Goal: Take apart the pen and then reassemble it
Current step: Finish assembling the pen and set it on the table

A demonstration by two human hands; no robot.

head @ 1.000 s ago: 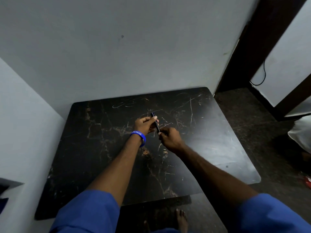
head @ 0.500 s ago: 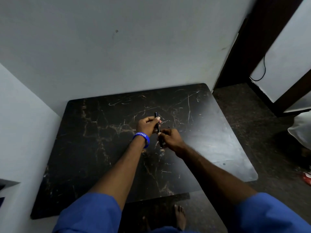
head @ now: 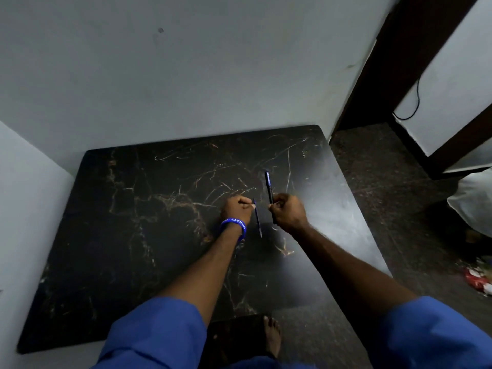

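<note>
My left hand (head: 237, 209), with a blue wristband, pinches the top of a thin blue refill (head: 257, 219) that hangs down toward me. My right hand (head: 288, 213) is closed around the lower end of the dark pen barrel (head: 269, 186), which points away from me over the table. The two parts are apart, with a small gap between them, above the black marble-patterned table (head: 133, 235).
The table stands in a corner, with a grey wall behind and to the left. Its right edge borders a dark floor with a doorway (head: 399, 62), a white cloth (head: 476, 201) and a red wrapper (head: 476, 280). My bare foot (head: 271, 334) shows under the front edge.
The hands, together on the whole pen before, have moved apart. The refill has come out of the barrel and is in the left hand; the barrel stays in the right.
</note>
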